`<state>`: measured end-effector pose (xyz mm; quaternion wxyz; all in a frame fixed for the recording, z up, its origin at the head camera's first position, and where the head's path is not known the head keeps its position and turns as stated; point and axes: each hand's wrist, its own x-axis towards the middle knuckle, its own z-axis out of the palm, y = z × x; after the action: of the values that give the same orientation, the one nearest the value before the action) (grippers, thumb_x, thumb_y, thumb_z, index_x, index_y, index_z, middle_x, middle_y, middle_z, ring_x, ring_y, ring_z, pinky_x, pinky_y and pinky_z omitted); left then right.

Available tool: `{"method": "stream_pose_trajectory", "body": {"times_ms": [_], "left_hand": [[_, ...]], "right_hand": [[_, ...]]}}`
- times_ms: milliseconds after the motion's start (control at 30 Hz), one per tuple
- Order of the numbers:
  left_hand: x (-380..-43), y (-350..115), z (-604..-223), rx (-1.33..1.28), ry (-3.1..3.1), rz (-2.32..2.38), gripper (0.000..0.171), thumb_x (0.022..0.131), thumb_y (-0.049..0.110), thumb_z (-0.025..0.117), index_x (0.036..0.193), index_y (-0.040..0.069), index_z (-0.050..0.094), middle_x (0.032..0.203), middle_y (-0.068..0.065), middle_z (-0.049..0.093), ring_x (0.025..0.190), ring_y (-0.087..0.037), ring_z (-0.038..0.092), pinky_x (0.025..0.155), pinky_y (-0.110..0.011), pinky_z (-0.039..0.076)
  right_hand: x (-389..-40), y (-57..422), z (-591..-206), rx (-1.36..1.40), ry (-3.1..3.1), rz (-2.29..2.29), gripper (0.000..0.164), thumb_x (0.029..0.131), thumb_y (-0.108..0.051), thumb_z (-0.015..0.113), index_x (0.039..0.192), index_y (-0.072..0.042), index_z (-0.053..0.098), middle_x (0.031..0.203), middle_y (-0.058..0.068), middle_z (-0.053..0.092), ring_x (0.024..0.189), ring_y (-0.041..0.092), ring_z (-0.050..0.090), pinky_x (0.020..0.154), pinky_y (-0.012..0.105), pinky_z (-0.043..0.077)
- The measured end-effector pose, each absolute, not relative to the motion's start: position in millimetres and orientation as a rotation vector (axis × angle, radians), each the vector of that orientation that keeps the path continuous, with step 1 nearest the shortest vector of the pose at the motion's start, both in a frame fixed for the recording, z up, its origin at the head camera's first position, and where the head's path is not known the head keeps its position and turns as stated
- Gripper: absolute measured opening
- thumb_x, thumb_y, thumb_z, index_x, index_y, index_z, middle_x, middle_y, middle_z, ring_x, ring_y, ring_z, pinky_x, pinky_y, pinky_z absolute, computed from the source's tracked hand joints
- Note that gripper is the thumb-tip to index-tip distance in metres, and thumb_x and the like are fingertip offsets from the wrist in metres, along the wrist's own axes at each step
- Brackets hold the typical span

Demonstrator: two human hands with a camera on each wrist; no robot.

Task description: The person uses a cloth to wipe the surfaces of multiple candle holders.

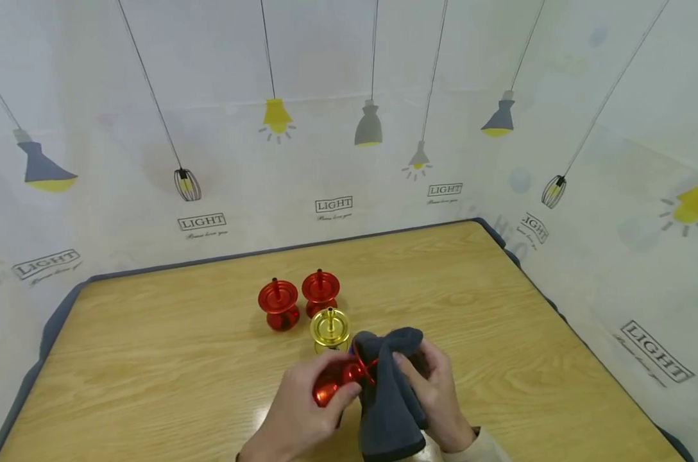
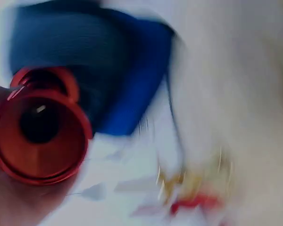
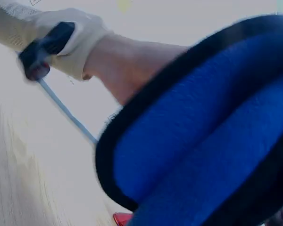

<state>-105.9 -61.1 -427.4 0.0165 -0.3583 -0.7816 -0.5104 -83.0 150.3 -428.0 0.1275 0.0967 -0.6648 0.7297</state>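
Observation:
My left hand (image 1: 303, 404) grips a shiny red metal candlestick (image 1: 326, 393) on its side. Its hollow round base (image 2: 40, 162) faces the camera in the left wrist view. A dark grey cloth (image 1: 386, 410) with a blue underside covers the candlestick's dish end, leaving part of its red rim showing. My right hand (image 1: 438, 398) pinches the bunched cloth around that end. The cloth's blue side and black edging (image 3: 179, 132) fill much of the right wrist view. The right fingertips are partly hidden behind the cloth.
Just beyond my hands stand a gold candlestick (image 1: 330, 328) and two red candlesticks, one left (image 1: 278, 298) and one right (image 1: 321, 287). All are upright on the wooden table (image 1: 170, 359). A lamp-printed white sheet (image 1: 326, 167) rises behind the table and along its sides.

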Motion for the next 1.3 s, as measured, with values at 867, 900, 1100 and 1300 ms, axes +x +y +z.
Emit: {"method": "stream_pose_trajectory", "body": {"times_ms": [867, 900, 1100, 1300], "left_hand": [[-92.8, -54.2, -433.7, -0.923, -2.144, -0.899, 0.038, 0.086, 0.023, 0.081, 0.113, 0.002, 0.066, 0.102, -0.007, 0.070, 0.089, -0.017, 0.067, 0.077, -0.029, 0.060], [-92.9, -54.1, -434.0, -0.923, -2.146, -0.943, 0.036, 0.086, 0.021, 0.081, 0.113, 0.002, 0.066, 0.101, -0.007, 0.070, 0.087, -0.016, 0.067, 0.076, -0.028, 0.060], [-104.4, -70.5, -426.3, -1.024, -2.299, -2.209, 0.028, 0.098, 0.016, 0.068, 0.113, -0.007, 0.065, 0.096, -0.003, 0.073, 0.083, -0.005, 0.069, 0.076, -0.022, 0.058], [-106.5, -74.6, -423.2, -0.958, -2.424, -2.307, 0.037, 0.103, 0.024, 0.060, 0.123, -0.007, 0.062, 0.105, -0.004, 0.071, 0.091, -0.006, 0.069, 0.083, -0.022, 0.056]], "right_hand": [[-84.1, 139.9, -418.9, 0.081, -1.943, 2.189, 0.019, 0.097, 0.000, 0.061, 0.115, 0.008, 0.062, 0.100, 0.000, 0.072, 0.091, 0.015, 0.068, 0.078, 0.028, 0.058], [-84.3, 140.6, -418.9, 0.102, -1.954, 2.190, 0.020, 0.098, 0.000, 0.061, 0.115, 0.008, 0.062, 0.101, 0.000, 0.072, 0.092, 0.014, 0.068, 0.079, 0.028, 0.058], [-85.8, 155.3, -422.6, 0.480, -2.020, 2.120, 0.025, 0.099, 0.005, 0.054, 0.122, 0.001, 0.061, 0.113, -0.003, 0.070, 0.104, 0.012, 0.067, 0.090, 0.025, 0.054], [-85.2, 150.2, -421.5, 0.456, -2.004, 2.086, 0.023, 0.098, 0.006, 0.055, 0.120, 0.012, 0.059, 0.110, -0.004, 0.071, 0.100, 0.011, 0.068, 0.087, 0.025, 0.055]]}}
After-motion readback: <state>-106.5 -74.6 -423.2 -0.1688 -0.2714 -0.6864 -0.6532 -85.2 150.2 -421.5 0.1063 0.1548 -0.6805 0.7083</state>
